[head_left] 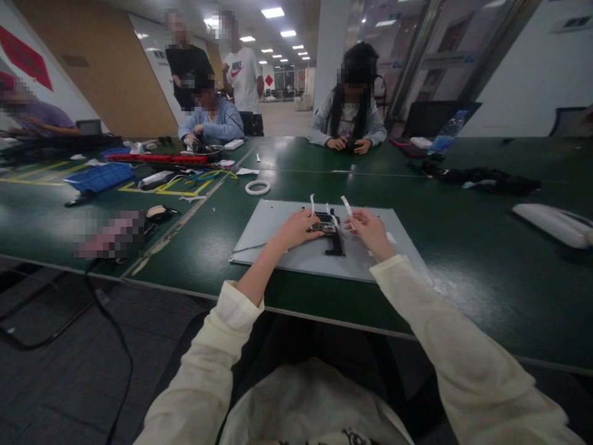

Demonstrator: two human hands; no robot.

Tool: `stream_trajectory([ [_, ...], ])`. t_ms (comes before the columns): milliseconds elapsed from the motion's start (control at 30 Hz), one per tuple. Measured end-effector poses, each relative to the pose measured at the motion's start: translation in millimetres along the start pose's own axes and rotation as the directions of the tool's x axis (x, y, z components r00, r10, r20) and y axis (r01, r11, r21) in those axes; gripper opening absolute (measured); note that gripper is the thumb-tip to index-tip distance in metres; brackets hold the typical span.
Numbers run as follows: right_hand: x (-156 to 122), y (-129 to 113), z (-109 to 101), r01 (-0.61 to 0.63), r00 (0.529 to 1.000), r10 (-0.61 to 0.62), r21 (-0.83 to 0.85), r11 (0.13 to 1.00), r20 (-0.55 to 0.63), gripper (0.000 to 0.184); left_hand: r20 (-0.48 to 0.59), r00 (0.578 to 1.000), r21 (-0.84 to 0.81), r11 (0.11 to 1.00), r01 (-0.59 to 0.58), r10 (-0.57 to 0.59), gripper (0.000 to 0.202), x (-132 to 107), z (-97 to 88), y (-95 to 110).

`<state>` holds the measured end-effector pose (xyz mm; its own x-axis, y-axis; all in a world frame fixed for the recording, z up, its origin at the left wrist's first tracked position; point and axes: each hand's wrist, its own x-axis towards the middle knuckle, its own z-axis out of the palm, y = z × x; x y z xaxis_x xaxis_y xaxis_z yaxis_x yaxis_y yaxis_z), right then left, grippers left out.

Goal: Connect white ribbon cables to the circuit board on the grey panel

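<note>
One blue tray (99, 176) sat well off to my left on the green table (463, 278); what lay in it I could not tell. My left hand (296, 228) was curled around the edge of the small circuit board (327, 228), which sat on a black bracket (336, 246) in the middle of the grey panel (278, 247) before me. My right hand (370, 233) pinched a white ribbon strip (346, 204) just right of the board. A white tape ring (257, 187) lay beyond the panel, a water bottle (447, 133) far to the right. Two people sat working across the table, and ceiling lights ran down the long room.
</note>
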<state>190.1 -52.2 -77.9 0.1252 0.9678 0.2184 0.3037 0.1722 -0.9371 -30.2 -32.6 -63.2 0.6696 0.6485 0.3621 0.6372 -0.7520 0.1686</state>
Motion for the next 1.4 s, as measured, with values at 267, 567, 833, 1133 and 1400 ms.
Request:
stream_trajectory([
  [267, 2, 2, 1, -0.015, 1.000, 0.015, 0.016, 1.000, 0.009, 0.021, 0.003, 1.000, 0.008, 1.000, -0.007, 0.007, 0.025, 1, 3.2, -3],
  [567, 2, 5, 0, -0.001, 1.000, 0.001, 0.029, 1.000, -0.004, 0.023, -0.003, 1.000, 0.030, 0.999, -0.027, 0.027, 0.026, 2, 4.9, -6],
  [833, 2, 1, 0, -0.038, 0.999, 0.039, 0.075, 0.996, -0.011, 0.029, 0.005, 1.000, -0.002, 1.000, -0.026, 0.026, 0.024, 2, 3.3, -5],
  [1133, -3, -13, -3, -0.170, 0.983, 0.133, 0.346, 0.923, 0.128, 0.032, -0.059, 0.998, -0.066, 0.998, -0.004, 0.000, 0.026, 0, 2.4, -2],
  [1400, -13, -25, -1, -0.258, 0.934, 0.129, 0.379, 0.889, 0.332, 0.029, -0.237, 0.954, -0.354, 0.931, 0.089, -0.182, 0.028, 5, 0.3, 2],
])
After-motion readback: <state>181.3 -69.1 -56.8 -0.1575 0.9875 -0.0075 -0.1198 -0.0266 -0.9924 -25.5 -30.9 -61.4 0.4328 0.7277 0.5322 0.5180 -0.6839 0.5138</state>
